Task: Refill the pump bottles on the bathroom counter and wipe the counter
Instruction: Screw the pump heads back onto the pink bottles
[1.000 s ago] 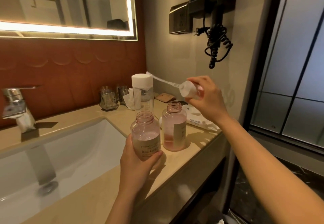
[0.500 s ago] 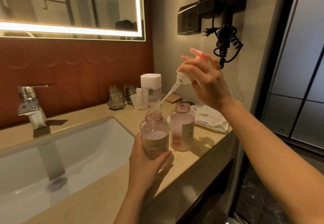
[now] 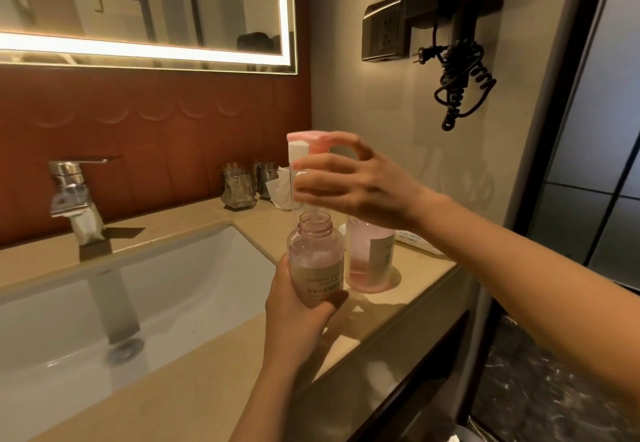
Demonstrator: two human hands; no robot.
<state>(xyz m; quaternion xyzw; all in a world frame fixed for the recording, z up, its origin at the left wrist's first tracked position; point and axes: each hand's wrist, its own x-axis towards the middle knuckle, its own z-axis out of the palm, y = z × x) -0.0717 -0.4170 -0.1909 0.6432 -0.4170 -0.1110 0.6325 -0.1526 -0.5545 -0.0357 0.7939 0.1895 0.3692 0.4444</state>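
The worktop [image 3: 194, 389] is carrying the work at its front edge, just right of the sink [image 3: 173, 286]. There the left hand [image 3: 298, 313] is gripping the nearer pump bottle [image 3: 315, 261] round its lower body. The second bottle [image 3: 369, 261] is standing open just behind it, showing only a little pink liquid. The right hand [image 3: 349, 185] is pinching the pink pump head [image 3: 308, 140], which was lying sideways out to the right a second ago and is now coming upright, its dip tube [image 3: 314, 215] sliding into the held bottle's neck. This bottle is probably being closed; the other bottle and the wiping are still waiting.
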